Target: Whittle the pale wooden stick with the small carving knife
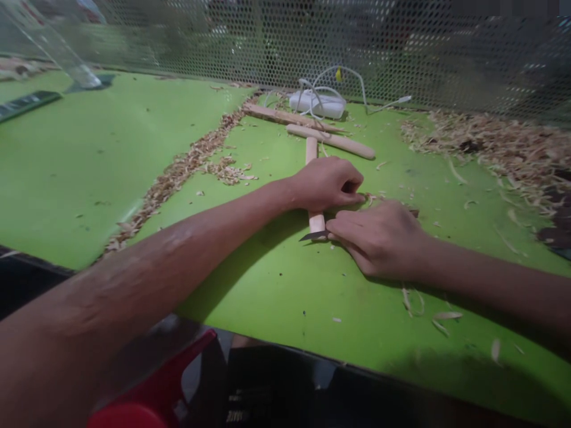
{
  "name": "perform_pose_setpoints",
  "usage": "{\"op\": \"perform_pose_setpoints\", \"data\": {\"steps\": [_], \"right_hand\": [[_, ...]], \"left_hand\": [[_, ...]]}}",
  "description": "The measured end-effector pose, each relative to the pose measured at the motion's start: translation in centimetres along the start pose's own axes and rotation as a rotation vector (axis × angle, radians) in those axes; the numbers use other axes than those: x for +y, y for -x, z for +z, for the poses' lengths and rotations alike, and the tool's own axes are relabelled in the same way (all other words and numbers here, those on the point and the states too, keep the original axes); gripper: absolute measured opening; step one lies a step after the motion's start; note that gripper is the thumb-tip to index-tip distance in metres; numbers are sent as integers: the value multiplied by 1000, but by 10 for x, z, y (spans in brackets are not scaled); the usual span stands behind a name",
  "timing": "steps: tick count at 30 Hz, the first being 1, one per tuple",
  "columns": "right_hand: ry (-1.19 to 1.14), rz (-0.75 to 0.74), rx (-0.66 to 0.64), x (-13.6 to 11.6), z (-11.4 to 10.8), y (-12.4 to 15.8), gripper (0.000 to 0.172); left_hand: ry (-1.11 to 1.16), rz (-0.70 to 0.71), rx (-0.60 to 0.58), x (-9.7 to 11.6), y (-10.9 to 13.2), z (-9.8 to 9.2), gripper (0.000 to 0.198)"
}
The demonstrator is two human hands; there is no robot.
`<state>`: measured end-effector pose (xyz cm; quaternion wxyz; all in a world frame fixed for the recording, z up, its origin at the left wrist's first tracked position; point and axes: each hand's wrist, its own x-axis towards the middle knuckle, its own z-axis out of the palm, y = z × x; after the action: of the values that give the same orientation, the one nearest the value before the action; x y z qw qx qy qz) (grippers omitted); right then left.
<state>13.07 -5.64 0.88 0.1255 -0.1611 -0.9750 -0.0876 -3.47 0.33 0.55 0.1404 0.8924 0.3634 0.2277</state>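
Head view is showing the left hand (329, 183) resting over the stick (316, 223), seemingly bracing it on the desk (250, 291) against the knife (314, 236); its fingers (354, 176) are lying curled, whether pinching wood I cannot tell. The right hand (382, 239) is gripping the knife, the stick's near end lying just beside its fingers, at the blade

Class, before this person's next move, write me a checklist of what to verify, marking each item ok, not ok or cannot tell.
1. Left hand over the wooden stick: ok, it covers the middle.
2. Left hand's grip underneath: cannot tell, hidden.
3. Right hand closed on the knife: ok.
4. Blade by the stick's near end: ok.
5. Sharp edge's facing: cannot tell, too small.
6. Table free of shavings: not ok, they lie scattered.
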Motion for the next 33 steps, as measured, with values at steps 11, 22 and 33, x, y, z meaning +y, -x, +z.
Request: {"op": "perform_pose_setpoints", "data": {"steps": [11,22,33], "right_hand": [[10,-5,-15,2,-4,9,21],[-21,48,192,-1,-8,15,21],[-261,135,163,9,-8,5,20]], "left_hand": [[-26,-2,9,-1,1,-1,36],[15,-3,84,1,4,1,31],[208,-50,84,4,4,-4,38]]}}
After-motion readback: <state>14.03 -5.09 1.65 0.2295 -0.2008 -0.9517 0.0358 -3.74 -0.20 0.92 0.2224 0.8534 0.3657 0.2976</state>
